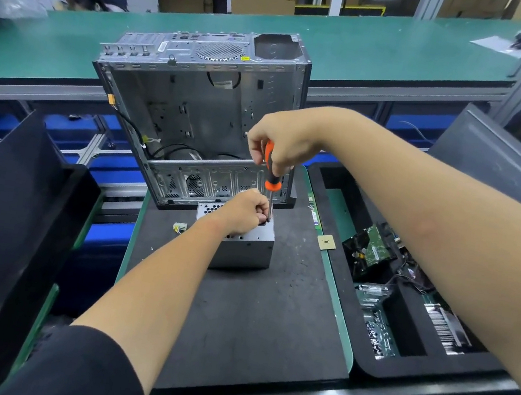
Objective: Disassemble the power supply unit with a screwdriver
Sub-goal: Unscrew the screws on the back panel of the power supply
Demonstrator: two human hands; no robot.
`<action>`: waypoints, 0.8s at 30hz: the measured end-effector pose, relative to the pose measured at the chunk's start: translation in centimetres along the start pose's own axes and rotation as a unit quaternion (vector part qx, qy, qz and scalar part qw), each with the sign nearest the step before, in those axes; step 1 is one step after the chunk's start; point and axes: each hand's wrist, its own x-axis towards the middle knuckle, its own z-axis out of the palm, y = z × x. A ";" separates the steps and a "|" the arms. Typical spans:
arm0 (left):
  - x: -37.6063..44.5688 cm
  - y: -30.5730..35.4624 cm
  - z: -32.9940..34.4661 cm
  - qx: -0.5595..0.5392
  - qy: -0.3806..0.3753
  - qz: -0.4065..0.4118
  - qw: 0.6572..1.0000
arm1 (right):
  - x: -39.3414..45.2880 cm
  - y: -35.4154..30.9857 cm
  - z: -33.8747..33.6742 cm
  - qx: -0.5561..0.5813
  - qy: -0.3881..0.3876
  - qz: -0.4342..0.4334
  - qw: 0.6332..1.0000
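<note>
A dark mat (pixel 246 312) carries the power supply unit (pixel 245 250); behind it stands an open computer case (pixel 197 114), a small chip (pixel 326 242) right of it.

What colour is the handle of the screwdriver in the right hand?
Orange and black; the head view shows the screwdriver handle clearly in the right hand.

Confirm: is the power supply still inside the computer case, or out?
Out. The power supply sits on the black mat in front of the emptied case.

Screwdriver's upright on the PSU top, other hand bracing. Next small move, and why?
Probably turn the screwdriver to back out the screw: the right hand grips its handle, its tip sits at the power supply unit's top edge, and the left hand steadies there. The screw head itself is hidden.
</note>
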 end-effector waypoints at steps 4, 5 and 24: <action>0.0 -0.2 0.0 0.004 0.007 0.007 1.000 | -0.3 -0.3 0.4 -0.059 0.020 0.077 0.995; 0.0 -0.2 0.0 0.009 0.005 0.009 1.000 | -0.2 -0.5 0.3 -0.087 0.029 0.100 0.991; -0.1 -0.2 -0.1 0.005 0.002 0.019 1.000 | 0.3 -1.0 0.4 -0.141 0.046 0.063 0.987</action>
